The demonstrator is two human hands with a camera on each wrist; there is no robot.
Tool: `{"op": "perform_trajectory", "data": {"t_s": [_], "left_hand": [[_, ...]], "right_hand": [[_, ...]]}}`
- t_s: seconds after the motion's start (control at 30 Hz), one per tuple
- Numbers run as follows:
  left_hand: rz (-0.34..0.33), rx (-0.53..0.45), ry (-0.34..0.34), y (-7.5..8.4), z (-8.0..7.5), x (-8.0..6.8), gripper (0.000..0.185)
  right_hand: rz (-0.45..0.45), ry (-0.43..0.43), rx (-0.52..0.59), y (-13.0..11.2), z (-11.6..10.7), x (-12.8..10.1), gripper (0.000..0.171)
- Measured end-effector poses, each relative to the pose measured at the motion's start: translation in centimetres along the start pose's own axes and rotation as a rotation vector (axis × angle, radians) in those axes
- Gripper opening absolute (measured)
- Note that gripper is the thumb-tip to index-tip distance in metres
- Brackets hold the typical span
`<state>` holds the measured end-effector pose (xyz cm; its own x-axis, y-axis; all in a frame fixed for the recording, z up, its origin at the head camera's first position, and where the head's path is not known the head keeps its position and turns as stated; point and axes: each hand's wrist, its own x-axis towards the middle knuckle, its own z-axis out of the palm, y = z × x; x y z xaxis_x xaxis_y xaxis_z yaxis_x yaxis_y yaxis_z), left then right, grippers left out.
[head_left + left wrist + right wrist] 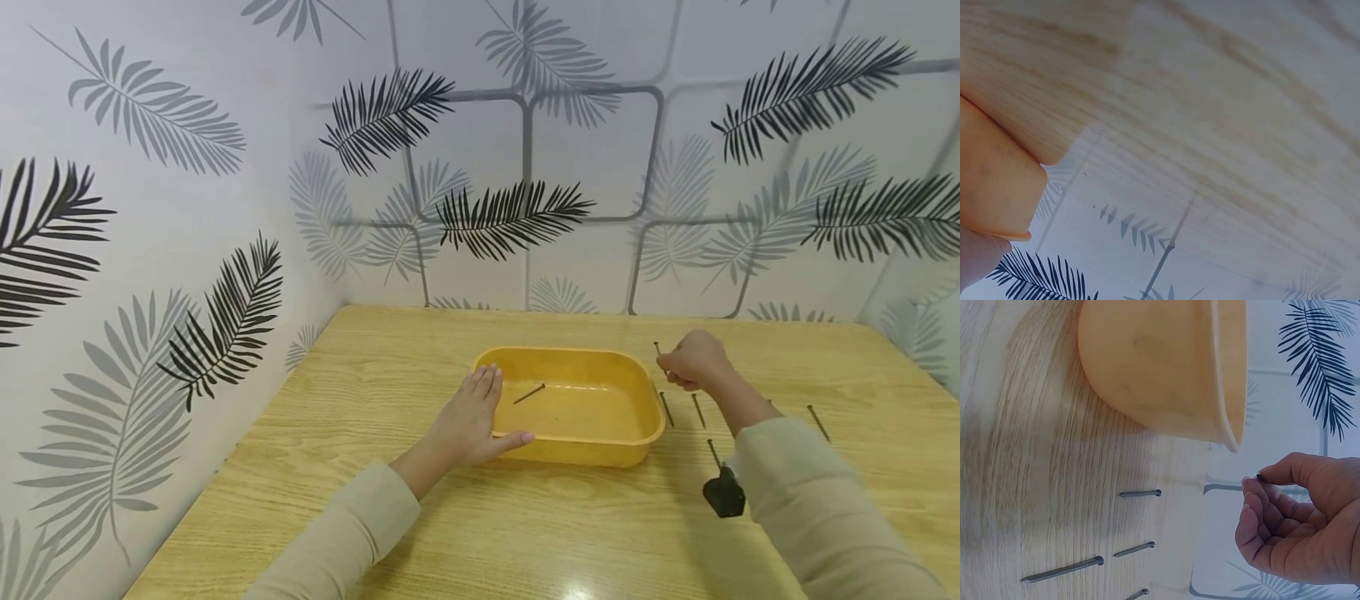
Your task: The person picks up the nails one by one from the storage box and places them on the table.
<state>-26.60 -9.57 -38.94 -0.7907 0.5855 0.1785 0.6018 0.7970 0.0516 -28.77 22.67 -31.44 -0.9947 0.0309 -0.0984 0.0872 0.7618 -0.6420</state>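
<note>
Right hand (693, 360) pinches a nail (657, 349) beside the yellow tray (649, 414).

Yellow tubs: one (573, 450), standing on the table (480, 533).
Nails inside the tub: one (528, 394), lying on its floor.
Nails pinched in fingers: one (657, 348), just past the tub's far right corner.
Nails loose on the table: four that I can make out, all right of the tub (666, 408) (698, 410) (713, 452) (818, 422); a sleeve may hide more.
Small black objects: one (723, 493), near the tub's near right corner.
Hands: two, the left (472, 421) on the tub's left rim, the right (693, 360) beside its right edge.
</note>
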Motion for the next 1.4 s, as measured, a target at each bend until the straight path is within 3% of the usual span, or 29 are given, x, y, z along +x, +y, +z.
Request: {"op": "perform_trajectory", "data": {"t_s": [0.6,1.4], "left_hand": [[0.008,-0.008,0.016,0.0,0.0,0.1,0.123],[-0.001,0.009,0.006,0.0,0.2,0.1,0.12]], "right_hand": [[0.041,-0.011,0.012,1.9,-0.5,-0.3,0.028],[0.029,-0.02,-0.022,4.2,-0.6,-1.4,0.028]]}}
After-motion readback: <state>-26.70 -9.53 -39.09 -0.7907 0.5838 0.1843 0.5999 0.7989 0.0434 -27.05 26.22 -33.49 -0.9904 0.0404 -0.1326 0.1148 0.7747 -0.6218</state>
